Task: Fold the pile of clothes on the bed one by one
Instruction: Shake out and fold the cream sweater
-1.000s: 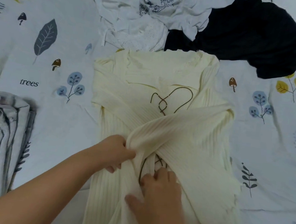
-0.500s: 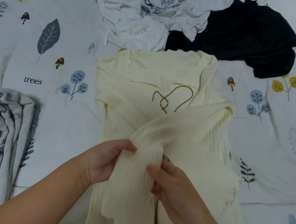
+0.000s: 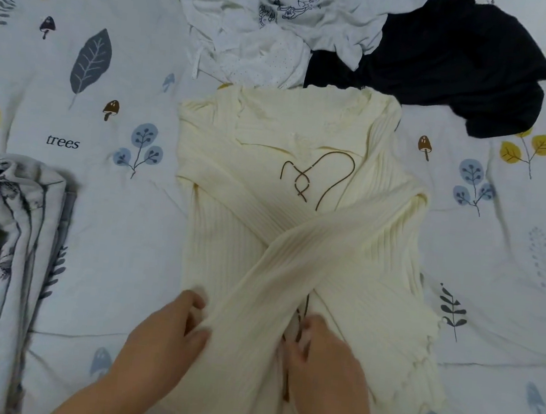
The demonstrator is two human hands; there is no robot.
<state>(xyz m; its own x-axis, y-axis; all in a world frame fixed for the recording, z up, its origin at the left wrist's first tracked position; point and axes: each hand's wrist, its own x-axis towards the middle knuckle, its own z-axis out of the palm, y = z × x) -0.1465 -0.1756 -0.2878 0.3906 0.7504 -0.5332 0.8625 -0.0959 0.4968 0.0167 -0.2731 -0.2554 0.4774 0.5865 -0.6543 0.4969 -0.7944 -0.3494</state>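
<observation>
You are laying the lifted sleeve (image 3: 295, 275) back down across the cream top (image 3: 233, 186); your left hand (image 3: 166, 333) and right hand (image 3: 324, 355) are gripping its edges, finishing this fold.

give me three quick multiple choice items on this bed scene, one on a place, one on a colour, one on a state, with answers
1. Where does the folded grey-and-white patterned fabric lie?
A. at the left edge of the bed
B. on top of the dark garment
C. under the top

2. What colour is the lacing cord on the cream ribbed knit top?
A. blue
B. brown
C. green

3. How do the top's sleeves lie?
A. spread straight out sideways
B. crossed over its front
C. rolled up to the shoulders

Answers: 1 A, it sits at the left, apart from the top. 2 B, the cord shows brown against the cream. 3 B, the two sleeves form an X, with the left hand and right hand at the lower sleeve.
</observation>
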